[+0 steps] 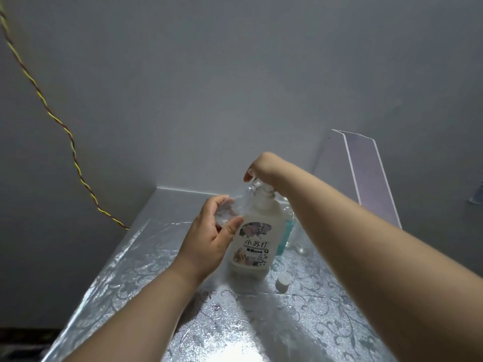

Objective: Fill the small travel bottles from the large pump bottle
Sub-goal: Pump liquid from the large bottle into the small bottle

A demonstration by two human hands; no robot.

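1 white pump bottle (261,218), upright, flower-printed

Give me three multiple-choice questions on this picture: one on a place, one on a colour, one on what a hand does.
1. Where is the white cap? A on the table right of the pump bottle; B on a shelf; C in a drawer.
2. What colour is the bottle behind the pump bottle? A red; B blue; C black.
3. What is the right hand doing? A hanging idle; B resting on the pump head; C holding the cap.
Answers: A, it lies on the table; B, blue shows behind; B, it covers the pump head.
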